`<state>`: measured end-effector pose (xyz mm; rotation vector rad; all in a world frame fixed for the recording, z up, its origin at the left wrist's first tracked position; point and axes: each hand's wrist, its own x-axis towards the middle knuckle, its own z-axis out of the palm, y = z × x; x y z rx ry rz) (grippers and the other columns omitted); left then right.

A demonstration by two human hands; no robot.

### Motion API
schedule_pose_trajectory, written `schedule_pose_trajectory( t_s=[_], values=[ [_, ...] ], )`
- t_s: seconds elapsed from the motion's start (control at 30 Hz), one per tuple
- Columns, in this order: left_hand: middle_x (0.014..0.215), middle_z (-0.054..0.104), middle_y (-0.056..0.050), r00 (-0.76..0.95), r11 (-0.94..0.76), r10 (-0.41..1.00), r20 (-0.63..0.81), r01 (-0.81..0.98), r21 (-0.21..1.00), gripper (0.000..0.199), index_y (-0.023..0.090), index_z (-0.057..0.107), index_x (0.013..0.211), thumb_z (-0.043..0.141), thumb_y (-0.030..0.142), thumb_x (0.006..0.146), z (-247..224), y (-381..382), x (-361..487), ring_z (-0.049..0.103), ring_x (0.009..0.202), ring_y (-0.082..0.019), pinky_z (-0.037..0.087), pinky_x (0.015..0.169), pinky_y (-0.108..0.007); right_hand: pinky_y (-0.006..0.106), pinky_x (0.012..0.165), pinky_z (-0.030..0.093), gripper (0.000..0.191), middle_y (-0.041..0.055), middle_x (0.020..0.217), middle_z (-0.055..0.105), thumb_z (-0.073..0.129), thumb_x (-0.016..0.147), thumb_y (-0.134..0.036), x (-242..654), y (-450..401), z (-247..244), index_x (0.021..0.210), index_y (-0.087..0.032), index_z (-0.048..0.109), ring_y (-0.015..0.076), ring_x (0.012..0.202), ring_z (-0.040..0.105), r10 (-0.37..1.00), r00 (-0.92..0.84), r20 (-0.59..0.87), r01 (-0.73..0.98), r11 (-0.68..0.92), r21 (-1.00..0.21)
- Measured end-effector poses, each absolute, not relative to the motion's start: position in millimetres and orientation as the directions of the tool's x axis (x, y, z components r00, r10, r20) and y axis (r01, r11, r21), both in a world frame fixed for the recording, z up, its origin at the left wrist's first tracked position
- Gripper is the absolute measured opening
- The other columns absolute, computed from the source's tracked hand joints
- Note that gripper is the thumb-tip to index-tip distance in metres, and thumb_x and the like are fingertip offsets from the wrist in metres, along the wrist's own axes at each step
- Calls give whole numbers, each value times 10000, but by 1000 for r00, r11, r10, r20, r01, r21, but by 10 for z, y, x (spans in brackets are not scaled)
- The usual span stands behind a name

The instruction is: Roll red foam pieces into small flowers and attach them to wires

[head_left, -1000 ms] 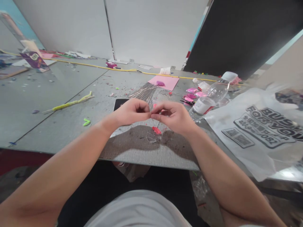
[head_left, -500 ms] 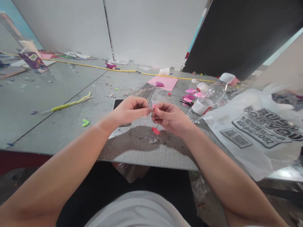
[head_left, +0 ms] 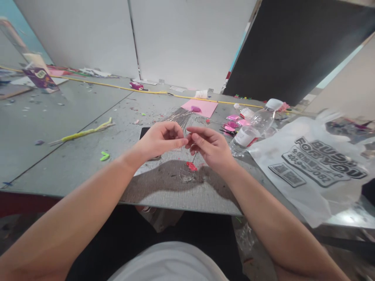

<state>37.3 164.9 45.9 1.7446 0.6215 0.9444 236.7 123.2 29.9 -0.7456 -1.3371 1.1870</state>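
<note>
Above the table my left hand [head_left: 167, 137] pinches thumb against forefinger, its tips meeting those of my right hand [head_left: 210, 146]. My right hand is closed too, thumb against the bent fingers, with the forefinger reaching over the top. Whatever is between the fingertips is too small or hidden to make out. Below them on the table lies a red crumbly clump [head_left: 191, 166] beside a clear round piece of plastic [head_left: 186, 175]. Partly behind my left hand is a dark phone-like slab [head_left: 143, 132]. A bundle of thin wires [head_left: 178, 116] fans out beyond the hands.
A pink sheet [head_left: 209, 108] bears a purple lump [head_left: 195, 109]. To the right stand a water bottle [head_left: 244, 138], pink packets [head_left: 233, 124] and a white plastic bag [head_left: 316, 203]. A yellow-green twisted stick [head_left: 79, 134] and a green bent piece [head_left: 104, 156] lie left. A yellow cord [head_left: 117, 82] crosses behind.
A small pink bit that showed at my right fingertips is now out of sight. My right forefinger has straightened somewhat; both hands stay in nearly the same place. The view has shifted slightly.
</note>
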Motion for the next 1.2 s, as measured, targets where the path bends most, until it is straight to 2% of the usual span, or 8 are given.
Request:
schedule_pose_trajectory(
  t_s=[0.17,0.4,0.53,0.73,0.83,0.97,1.1,1.2],
  values=[
    [733,628,-3,519,-353,819,243,124,927,363,169,630,813,819,477,846,454,1711,372,550,652,-109,398,583,-242,294,615,606,238,23,818,798,833,825,-388,2389,1248,282,967,-203,786,145,697,727,935,-47,352,-136,343,-929],
    [710,614,1,507,-349,843,180,260,900,398,157,661,794,795,530,837,444,1771,367,491,634,-106,346,586,-252,360,740,678,211,32,839,827,904,751,-340,2435,1250,287,880,-211,798,181,761,787,942,-14,335,-124,331,-936],
    [710,616,1,522,-351,839,155,301,887,368,158,681,815,769,512,860,447,1769,362,483,619,-106,339,578,-255,415,835,701,220,29,832,828,950,697,-337,2433,1225,324,825,-219,816,191,760,793,946,-9,323,-71,321,-944],
    [748,662,-16,526,-343,838,145,303,889,353,156,666,795,773,488,846,472,1742,382,532,662,-119,370,600,-255,397,732,712,256,26,716,794,929,736,-420,2404,1199,347,828,-203,828,189,676,773,951,10,310,15,310,-951],
    [738,645,-7,528,-344,838,138,315,884,341,156,671,811,771,481,840,465,1750,381,515,653,-114,366,602,-256,402,758,715,266,38,768,809,899,776,-441,2389,1197,344,865,-199,832,191,703,784,935,5,354,13,354,-935],
    [740,626,-1,541,-359,831,130,344,868,310,159,683,825,758,459,847,456,1760,368,504,655,-115,358,596,-259,435,845,706,278,45,876,831,927,733,-421,2375,1186,334,894,-216,830,211,796,801,925,3,381,13,381,-924],
    [706,569,16,550,-342,829,100,358,869,310,174,645,786,754,457,850,479,1734,352,458,609,-104,315,553,-258,375,726,666,240,30,789,798,927,733,-385,2371,1162,319,855,-214,812,189,720,753,909,1,417,152,413,-898],
    [650,474,40,581,-324,811,69,349,879,344,191,568,729,748,455,857,500,1709,339,388,562,-94,269,525,-264,319,610,572,182,7,695,737,830,857,-384,2381,1146,307,849,-210,775,151,623,671,878,-32,477,270,468,-842]
  ],
)
